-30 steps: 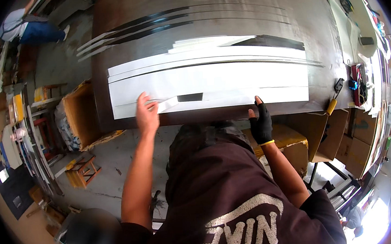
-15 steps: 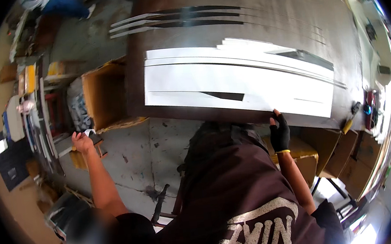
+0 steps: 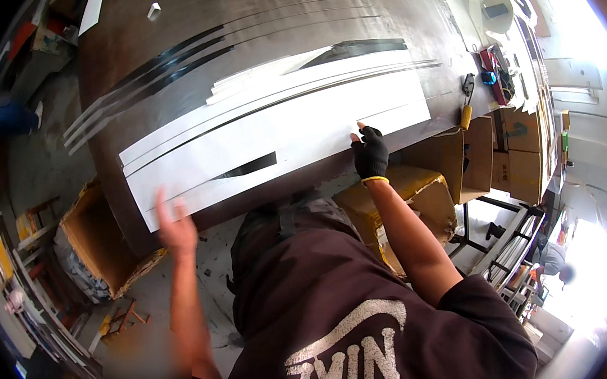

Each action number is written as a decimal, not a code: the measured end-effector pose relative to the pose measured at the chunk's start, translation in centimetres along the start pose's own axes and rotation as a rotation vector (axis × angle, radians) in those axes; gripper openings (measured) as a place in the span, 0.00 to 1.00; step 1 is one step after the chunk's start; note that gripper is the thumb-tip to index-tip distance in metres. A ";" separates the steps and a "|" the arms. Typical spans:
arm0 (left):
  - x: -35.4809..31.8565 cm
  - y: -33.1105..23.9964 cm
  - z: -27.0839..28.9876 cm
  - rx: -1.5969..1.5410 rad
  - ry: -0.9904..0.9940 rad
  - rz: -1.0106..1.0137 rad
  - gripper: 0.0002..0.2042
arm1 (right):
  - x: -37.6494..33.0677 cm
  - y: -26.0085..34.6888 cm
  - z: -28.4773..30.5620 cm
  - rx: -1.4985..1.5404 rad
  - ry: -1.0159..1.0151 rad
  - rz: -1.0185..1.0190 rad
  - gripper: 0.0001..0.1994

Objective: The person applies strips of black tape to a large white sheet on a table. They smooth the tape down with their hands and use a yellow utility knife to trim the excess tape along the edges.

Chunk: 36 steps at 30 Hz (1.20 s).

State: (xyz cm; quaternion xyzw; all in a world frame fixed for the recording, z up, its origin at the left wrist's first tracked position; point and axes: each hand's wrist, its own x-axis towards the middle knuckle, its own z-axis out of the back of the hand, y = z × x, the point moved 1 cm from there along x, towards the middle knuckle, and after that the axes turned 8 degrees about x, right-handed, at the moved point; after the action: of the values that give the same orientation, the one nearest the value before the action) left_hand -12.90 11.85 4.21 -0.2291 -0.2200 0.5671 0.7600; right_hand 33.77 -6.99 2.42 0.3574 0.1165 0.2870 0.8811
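White, thin sheet panel looks light, floppy; support both ends. Right hand presses flat; left hand open at its edge.

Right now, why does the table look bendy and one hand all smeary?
Head view: the fisheye lens curves the dark metal worktable toward the rim; the bare left hand is motion-blurred, the black-gloved right hand sharp; daylight glares white at the right edge.
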 end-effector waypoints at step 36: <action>-0.5 -17.2 -15.2 0.213 0.627 -0.676 0.39 | 1.8 -1.3 -0.2 -0.105 -0.093 0.291 0.10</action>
State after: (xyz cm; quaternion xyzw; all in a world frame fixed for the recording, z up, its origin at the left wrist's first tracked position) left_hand 9.07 5.56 2.36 -0.2256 0.0171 0.2106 0.9510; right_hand 35.69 -6.51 1.38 0.3367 0.0073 0.4003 0.8523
